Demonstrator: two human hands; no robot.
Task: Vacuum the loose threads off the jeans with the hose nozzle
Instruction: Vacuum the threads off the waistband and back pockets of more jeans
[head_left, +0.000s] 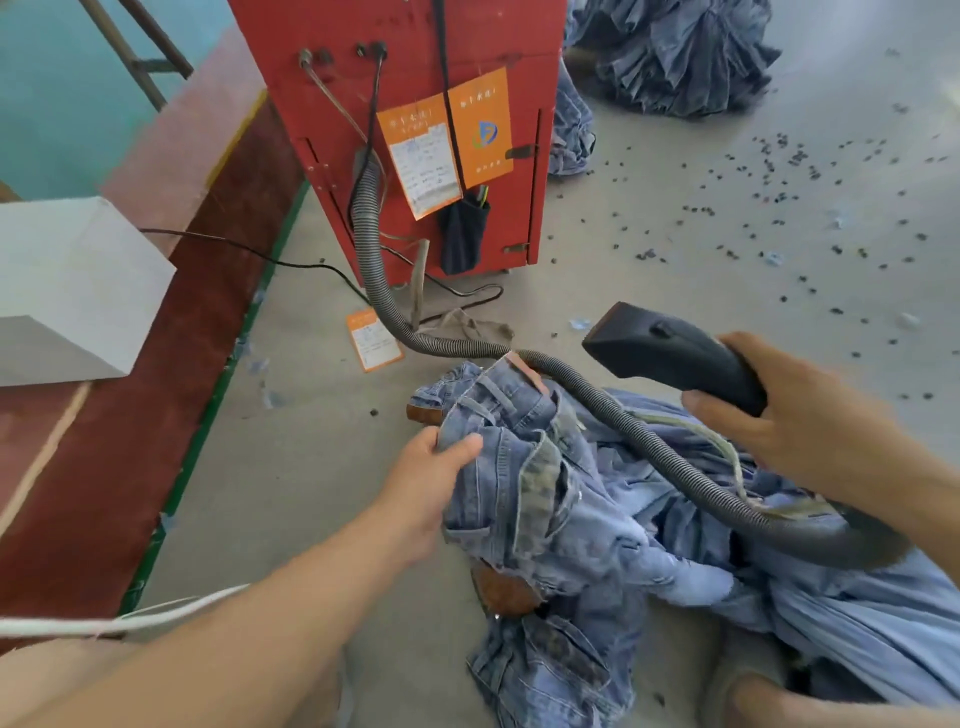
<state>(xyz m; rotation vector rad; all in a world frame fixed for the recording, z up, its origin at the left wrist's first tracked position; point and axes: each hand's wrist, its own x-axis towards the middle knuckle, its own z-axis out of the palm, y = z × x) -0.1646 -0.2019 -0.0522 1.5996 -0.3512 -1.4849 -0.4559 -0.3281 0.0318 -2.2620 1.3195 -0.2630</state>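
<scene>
My right hand (795, 410) is closed around the handle of the black plastic hose nozzle (670, 353), and I hold it in the air above the crumpled light-blue denim jeans (545, 499) on the grey floor (311, 467). My left hand (431, 483) pinches the waistband with thumb and fingers. The grey ribbed hose (649, 436) lies over the jeans and goes to the red metal cabinet (415, 130).
</scene>
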